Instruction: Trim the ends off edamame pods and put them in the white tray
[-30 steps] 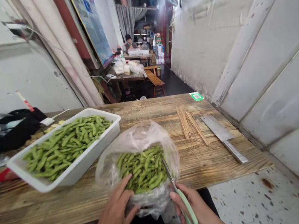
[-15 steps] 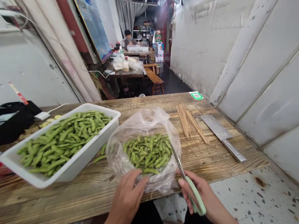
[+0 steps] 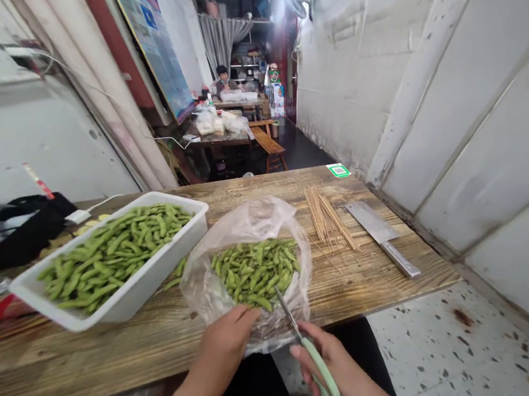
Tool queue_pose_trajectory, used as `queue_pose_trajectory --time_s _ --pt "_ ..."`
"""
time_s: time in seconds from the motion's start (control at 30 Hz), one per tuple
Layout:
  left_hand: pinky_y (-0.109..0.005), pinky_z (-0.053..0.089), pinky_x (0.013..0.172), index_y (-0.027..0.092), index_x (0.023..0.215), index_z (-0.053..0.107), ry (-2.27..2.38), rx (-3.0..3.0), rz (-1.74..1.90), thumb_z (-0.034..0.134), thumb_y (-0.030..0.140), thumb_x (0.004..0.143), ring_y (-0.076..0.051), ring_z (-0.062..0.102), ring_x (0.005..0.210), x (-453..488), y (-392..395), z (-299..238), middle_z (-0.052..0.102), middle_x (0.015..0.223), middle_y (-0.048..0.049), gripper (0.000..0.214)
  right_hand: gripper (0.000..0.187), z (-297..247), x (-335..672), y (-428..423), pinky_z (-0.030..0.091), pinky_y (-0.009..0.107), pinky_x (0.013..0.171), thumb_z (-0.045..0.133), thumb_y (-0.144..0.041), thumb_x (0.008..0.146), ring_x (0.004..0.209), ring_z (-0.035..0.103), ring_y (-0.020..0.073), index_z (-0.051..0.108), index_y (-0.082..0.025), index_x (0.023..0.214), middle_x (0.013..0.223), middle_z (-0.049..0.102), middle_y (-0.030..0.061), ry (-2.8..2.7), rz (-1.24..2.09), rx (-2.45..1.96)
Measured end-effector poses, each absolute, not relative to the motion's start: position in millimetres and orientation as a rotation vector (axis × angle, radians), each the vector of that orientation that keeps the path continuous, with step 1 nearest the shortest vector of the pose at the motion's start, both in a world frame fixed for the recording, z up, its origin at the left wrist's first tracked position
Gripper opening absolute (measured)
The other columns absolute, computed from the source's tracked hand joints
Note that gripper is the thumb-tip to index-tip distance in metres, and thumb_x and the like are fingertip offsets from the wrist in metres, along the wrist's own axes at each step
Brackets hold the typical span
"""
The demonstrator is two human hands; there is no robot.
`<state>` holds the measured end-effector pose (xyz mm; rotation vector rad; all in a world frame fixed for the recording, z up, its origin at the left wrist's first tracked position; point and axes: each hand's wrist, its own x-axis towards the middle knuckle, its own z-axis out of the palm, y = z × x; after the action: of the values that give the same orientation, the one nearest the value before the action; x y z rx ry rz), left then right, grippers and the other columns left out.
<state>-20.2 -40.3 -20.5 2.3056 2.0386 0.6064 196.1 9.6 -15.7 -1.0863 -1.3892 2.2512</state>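
Observation:
A clear plastic bag point(image 3: 245, 222) full of green edamame pods point(image 3: 255, 267) sits on the wooden table point(image 3: 373, 277) near its front edge. My left hand point(image 3: 222, 346) grips the near rim of the bag, fingers curled on the plastic. My right hand point(image 3: 334, 368) is closed round scissors with pale green handles point(image 3: 313, 361). Their blades point up-left and touch the bag's near right side. To the left, a white rectangular tray point(image 3: 149, 283) holds more pods.
Bamboo skewers point(image 3: 329, 219) and a cleaver point(image 3: 380, 234) lie at the table's far right. A black cloth point(image 3: 26, 229) and packets crowd the left end. Beyond the table stand further tables and benches with a seated person point(image 3: 221, 76). White walls on both sides.
The scissors have drawn back toward me, from the bag's right side to its near edge. My left hand stays on the bag's rim. The view shifted slightly.

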Motion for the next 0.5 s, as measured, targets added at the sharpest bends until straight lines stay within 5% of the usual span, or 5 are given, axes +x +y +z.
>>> queue_pose_trajectory --time_s 0.17,0.37,0.5 --pt "-0.027 0.045 0.062 0.023 0.101 0.066 2.180 2.226 0.383 0.044 0.015 0.083 -0.018 0.057 0.070 -12 -11 -17 0.058 0.080 -0.0058 0.030 0.077 -18 202 3 0.037 0.016 0.032 0.062 -0.054 0.074 0.034 0.040 0.0060 0.033 -0.017 0.135 0.050 0.045 -0.0100 -1.442 2.128 -1.119" --pt "-0.034 0.048 0.077 0.021 0.088 0.065 2.035 1.979 0.949 0.050 0.029 0.083 -0.021 0.060 0.085 -13 -7 -6 0.064 0.090 -0.0079 0.018 0.059 -9 208 10 0.040 0.017 0.042 0.073 -0.052 0.063 0.046 0.037 0.0049 0.051 -0.017 0.104 0.060 0.039 -0.0087 -1.544 2.034 -0.918" --pt "-0.030 0.049 0.065 0.020 0.079 0.063 2.087 1.540 1.084 0.059 0.037 0.075 -0.019 0.061 0.066 -3 -9 0 0.066 0.070 -0.0024 0.019 0.059 -7 205 11 0.037 0.017 0.049 0.073 -0.055 0.063 0.055 0.037 0.0075 0.053 -0.017 0.104 0.063 0.042 -0.0064 -1.745 1.868 -0.958"
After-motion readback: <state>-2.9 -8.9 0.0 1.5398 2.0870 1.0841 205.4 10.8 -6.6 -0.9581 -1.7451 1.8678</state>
